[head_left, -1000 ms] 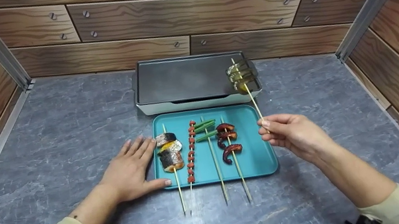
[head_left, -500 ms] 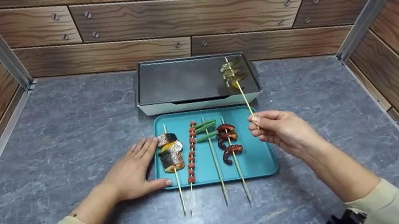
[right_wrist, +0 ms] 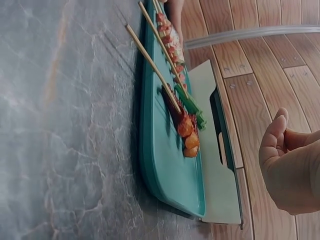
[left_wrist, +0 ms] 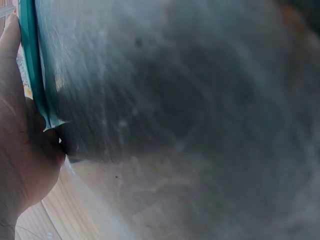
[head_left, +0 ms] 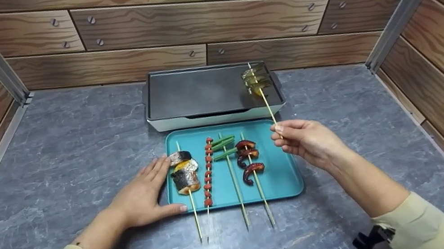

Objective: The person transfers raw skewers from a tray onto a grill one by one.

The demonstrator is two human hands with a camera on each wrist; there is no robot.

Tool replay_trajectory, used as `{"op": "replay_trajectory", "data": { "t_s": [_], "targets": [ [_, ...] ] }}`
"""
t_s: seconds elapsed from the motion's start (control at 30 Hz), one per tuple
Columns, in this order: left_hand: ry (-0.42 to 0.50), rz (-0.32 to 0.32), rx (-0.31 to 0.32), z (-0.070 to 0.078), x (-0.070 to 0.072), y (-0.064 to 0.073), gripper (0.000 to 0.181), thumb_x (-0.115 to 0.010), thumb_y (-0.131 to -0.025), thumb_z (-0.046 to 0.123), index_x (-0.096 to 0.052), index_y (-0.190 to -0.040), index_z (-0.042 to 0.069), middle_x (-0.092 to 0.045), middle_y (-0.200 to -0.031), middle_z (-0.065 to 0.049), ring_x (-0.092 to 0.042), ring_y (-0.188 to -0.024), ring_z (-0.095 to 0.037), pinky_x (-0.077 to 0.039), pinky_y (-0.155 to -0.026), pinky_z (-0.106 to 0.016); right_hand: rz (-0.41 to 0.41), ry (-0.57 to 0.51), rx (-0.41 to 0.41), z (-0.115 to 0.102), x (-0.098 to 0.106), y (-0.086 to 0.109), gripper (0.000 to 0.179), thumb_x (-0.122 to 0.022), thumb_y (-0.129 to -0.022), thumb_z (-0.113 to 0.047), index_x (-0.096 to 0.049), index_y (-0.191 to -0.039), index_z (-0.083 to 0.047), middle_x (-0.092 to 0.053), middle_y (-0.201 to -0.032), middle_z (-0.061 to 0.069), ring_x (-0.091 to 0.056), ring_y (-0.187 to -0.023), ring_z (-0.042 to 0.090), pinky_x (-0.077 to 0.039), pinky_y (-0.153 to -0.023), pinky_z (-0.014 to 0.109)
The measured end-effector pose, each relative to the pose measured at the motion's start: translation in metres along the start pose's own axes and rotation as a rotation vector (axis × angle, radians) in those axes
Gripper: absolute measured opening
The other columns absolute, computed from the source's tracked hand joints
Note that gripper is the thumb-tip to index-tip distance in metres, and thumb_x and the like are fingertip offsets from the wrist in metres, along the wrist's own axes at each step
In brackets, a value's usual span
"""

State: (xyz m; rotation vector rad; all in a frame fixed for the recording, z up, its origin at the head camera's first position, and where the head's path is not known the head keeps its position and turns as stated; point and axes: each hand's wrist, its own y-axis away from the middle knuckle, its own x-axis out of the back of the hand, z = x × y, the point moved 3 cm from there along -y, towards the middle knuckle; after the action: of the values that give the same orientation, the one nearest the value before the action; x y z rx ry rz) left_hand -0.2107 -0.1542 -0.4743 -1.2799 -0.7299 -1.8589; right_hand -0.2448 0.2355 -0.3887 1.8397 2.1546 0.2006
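Note:
My right hand (head_left: 309, 141) pinches the bare end of a bamboo skewer (head_left: 268, 108) between thumb and fingers. Glossy olive-green pieces and a yellowish one (head_left: 255, 81) are threaded at its far end, over the right part of a black griddle plate (head_left: 202, 91). With fingers spread, my left hand (head_left: 138, 196) rests at the left edge of a teal tray (head_left: 279, 178). On the tray lie a fish skewer (head_left: 186, 182), a skewer of small red pieces (head_left: 208, 173), a green-bean-like skewer (head_left: 223, 142) and an octopus-tentacle skewer (head_left: 252, 168). The right wrist view shows the octopus skewer (right_wrist: 187, 134) close up.
Behind the tray stands the griddle's pale base (head_left: 207, 119). Wood-patterned walls (head_left: 142, 33) enclose the grey marbled tabletop (head_left: 82, 135) at the back and both sides. The skewers' bare ends (head_left: 198, 229) stick out past the tray's front rim.
My right hand has shifted left with its skewer, bringing the olive-green pieces from the griddle's right edge further over the plate. The left hand keeps its place at the tray.

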Motion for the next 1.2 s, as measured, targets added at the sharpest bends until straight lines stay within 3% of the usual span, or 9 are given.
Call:
{"op": "replay_trajectory", "data": {
  "t_s": [0.23,0.5,0.73,1.0,1.2],
  "targets": [
    [-0.007,-0.001,0.015,-0.001,-0.003,0.004,0.124,-0.054,-0.09,0.086,-0.01,-0.169,0.001,-0.008,-0.176,-0.019,-0.013,-0.161,-0.041,-0.015,-0.13,-0.055,0.013,-0.048,-0.013,0.004,0.007,-0.026,0.024,-0.065,-0.106,-0.007,-0.067,-0.127,0.006,-0.077,-0.094,0.007,-0.074,-0.081,0.011,-0.061,-0.073,0.02],
    [0.004,0.0,0.013,0.001,-0.004,0.003,0.124,-0.053,-0.09,0.086,-0.011,-0.169,0.0,-0.01,-0.175,-0.02,-0.014,-0.16,-0.042,-0.016,-0.13,-0.055,0.034,-0.029,-0.025,0.013,0.02,-0.052,0.036,-0.062,-0.108,-0.006,-0.057,-0.138,0.012,-0.077,-0.088,0.005,-0.073,-0.077,0.009,-0.061,-0.069,0.018],
    [-0.005,-0.004,0.012,0.002,-0.004,0.002,0.124,-0.054,-0.09,0.086,-0.011,-0.169,0.0,-0.009,-0.176,-0.02,-0.013,-0.161,-0.041,-0.016,-0.13,-0.055,0.04,-0.012,-0.024,0.018,0.027,-0.065,0.034,-0.062,-0.108,-0.005,-0.057,-0.135,0.014,-0.076,-0.085,0.005,-0.072,-0.074,0.009,-0.06,-0.066,0.017],
    [-0.016,0.001,0.011,0.0,-0.003,-0.001,0.125,-0.052,-0.089,0.087,-0.011,-0.169,0.0,-0.01,-0.176,-0.019,-0.014,-0.161,-0.04,-0.016,-0.13,-0.054,0.049,-0.035,-0.023,0.019,0.027,-0.074,0.012,-0.061,-0.108,-0.004,-0.07,-0.111,0.002,-0.075,-0.081,0.004,-0.071,-0.07,0.009,-0.06,-0.063,0.018],
    [-0.029,-0.006,0.015,-0.001,0.0,0.0,0.126,-0.053,-0.089,0.087,-0.009,-0.169,0.001,-0.008,-0.176,-0.018,-0.013,-0.161,-0.04,-0.015,-0.13,-0.054,0.064,-0.023,-0.02,0.019,0.025,-0.076,0.019,-0.06,-0.108,-0.006,-0.066,-0.122,0.007,-0.075,-0.081,0.004,-0.072,-0.071,0.009,-0.061,-0.064,0.019]
  ]
}}
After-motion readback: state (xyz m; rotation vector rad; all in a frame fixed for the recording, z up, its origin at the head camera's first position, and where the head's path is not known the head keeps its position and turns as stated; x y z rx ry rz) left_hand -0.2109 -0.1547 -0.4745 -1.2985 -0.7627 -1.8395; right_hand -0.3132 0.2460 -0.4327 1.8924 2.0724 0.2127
